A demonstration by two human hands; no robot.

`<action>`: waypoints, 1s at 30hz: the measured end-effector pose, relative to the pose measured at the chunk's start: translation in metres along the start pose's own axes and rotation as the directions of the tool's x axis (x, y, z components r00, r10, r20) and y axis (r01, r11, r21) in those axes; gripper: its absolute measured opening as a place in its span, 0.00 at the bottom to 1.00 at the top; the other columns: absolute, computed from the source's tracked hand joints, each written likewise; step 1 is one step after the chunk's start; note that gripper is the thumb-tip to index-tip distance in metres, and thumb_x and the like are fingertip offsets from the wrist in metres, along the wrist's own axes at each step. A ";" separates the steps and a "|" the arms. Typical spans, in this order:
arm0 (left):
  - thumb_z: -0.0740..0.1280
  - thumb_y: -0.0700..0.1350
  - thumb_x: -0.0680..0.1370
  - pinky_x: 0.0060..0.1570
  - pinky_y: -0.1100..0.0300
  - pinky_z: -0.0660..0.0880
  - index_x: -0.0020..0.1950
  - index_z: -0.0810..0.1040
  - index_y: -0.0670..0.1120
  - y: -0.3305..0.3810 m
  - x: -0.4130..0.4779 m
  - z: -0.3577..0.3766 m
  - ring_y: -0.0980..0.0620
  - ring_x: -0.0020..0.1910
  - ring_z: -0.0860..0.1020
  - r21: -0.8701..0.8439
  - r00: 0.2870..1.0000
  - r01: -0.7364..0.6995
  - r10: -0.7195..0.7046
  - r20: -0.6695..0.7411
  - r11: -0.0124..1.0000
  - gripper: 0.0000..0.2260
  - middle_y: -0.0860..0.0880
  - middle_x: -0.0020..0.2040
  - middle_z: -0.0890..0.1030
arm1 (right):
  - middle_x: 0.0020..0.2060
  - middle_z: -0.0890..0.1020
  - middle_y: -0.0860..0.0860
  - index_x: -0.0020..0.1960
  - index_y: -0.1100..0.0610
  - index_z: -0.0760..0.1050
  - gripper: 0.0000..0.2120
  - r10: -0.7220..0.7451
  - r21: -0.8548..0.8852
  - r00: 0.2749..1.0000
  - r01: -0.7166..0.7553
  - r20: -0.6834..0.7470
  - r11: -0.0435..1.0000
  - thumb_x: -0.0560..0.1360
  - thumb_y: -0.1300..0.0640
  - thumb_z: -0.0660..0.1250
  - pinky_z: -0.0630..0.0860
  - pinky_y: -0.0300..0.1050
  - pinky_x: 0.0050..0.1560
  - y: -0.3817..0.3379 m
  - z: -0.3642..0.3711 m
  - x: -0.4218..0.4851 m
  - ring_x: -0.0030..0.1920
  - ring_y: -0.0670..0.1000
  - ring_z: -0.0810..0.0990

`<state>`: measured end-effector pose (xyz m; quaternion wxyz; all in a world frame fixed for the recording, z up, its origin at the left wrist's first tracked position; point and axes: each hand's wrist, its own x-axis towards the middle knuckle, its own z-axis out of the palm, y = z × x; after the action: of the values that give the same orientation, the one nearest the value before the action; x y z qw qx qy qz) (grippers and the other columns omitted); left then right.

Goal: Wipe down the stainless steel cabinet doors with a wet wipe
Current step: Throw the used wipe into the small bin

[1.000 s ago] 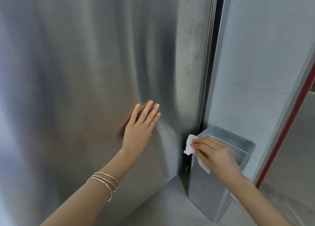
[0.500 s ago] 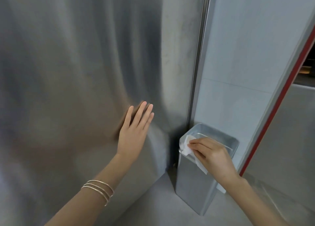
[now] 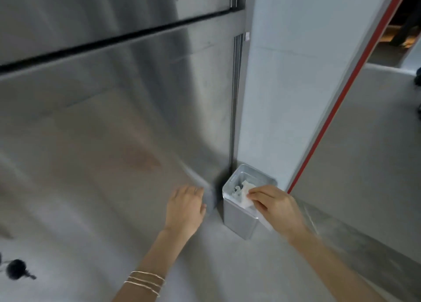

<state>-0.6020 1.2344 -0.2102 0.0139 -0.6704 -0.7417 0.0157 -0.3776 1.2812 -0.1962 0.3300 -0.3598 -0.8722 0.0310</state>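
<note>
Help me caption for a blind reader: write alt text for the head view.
The right hand holds a white wipe over a steel bin on the floor. The left hand is by the lower corner of the door.

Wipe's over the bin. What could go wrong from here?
1. The right hand pinches the wipe at the bin rim, with a tail hanging outside; released, it may land on the floor.
2. The left hand is at the lower corner of the cabinet door and may smudge the steel.
</note>
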 end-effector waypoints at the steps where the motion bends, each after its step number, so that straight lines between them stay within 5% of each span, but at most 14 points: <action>1: 0.58 0.54 0.81 0.64 0.58 0.64 0.73 0.65 0.53 0.002 -0.007 -0.026 0.49 0.65 0.71 -0.033 1.000 0.000 -0.001 -0.006 0.999 0.20 0.52 0.64 0.75 | 0.37 0.84 0.50 0.37 0.58 0.83 0.14 0.011 -0.004 1.000 -0.011 0.009 1.000 0.57 0.71 0.80 0.78 0.42 0.27 -0.011 -0.021 0.008 0.35 0.51 0.83; 8: 0.62 0.54 0.80 0.59 0.56 0.69 0.70 0.71 0.51 -0.001 -0.060 -0.194 0.48 0.62 0.74 -0.187 0.998 0.001 -0.013 -0.060 0.982 0.20 0.51 0.60 0.78 | 0.38 0.85 0.50 0.38 0.58 0.84 0.13 0.115 0.003 0.993 -0.115 0.011 0.993 0.58 0.71 0.80 0.79 0.40 0.30 -0.083 -0.156 0.063 0.37 0.50 0.84; 13: 0.58 0.55 0.81 0.62 0.58 0.65 0.75 0.64 0.53 -0.008 -0.072 -0.254 0.50 0.67 0.70 -0.159 0.999 0.011 -0.017 -0.033 0.987 0.22 0.52 0.66 0.74 | 0.37 0.85 0.49 0.36 0.58 0.84 0.12 0.128 -0.026 0.991 -0.130 -0.043 0.991 0.58 0.72 0.79 0.80 0.40 0.30 -0.106 -0.217 0.097 0.36 0.50 0.84; 19: 0.58 0.55 0.81 0.65 0.58 0.63 0.76 0.62 0.51 -0.001 -0.062 -0.263 0.51 0.69 0.67 -0.143 0.997 0.072 -0.072 0.001 0.987 0.24 0.51 0.69 0.72 | 0.37 0.85 0.51 0.37 0.59 0.84 0.10 0.071 -0.015 0.997 -0.072 -0.030 0.997 0.61 0.72 0.78 0.81 0.43 0.32 -0.080 -0.224 0.117 0.37 0.51 0.84; 25: 0.58 0.55 0.81 0.67 0.58 0.60 0.76 0.63 0.50 0.031 -0.041 -0.256 0.50 0.71 0.65 -0.139 0.981 0.190 -0.183 0.065 0.972 0.24 0.51 0.71 0.69 | 0.41 0.85 0.52 0.40 0.61 0.83 0.07 -0.002 0.096 0.989 -0.012 0.147 0.995 0.65 0.71 0.75 0.81 0.51 0.36 -0.020 -0.218 0.132 0.41 0.54 0.84; 30: 0.60 0.51 0.80 0.65 0.56 0.62 0.74 0.65 0.49 0.077 -0.019 -0.251 0.47 0.68 0.68 -0.235 0.947 0.319 -0.302 0.106 0.918 0.22 0.48 0.68 0.72 | 0.43 0.85 0.52 0.42 0.61 0.84 0.04 0.066 0.165 0.958 -0.115 0.278 0.980 0.70 0.68 0.71 0.80 0.48 0.46 0.036 -0.198 0.165 0.45 0.53 0.83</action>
<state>-0.5128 1.2245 0.0376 -0.0933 -0.5397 -0.8347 -0.0574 -0.3231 1.3783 0.0388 0.2369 -0.3607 -0.8853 0.1734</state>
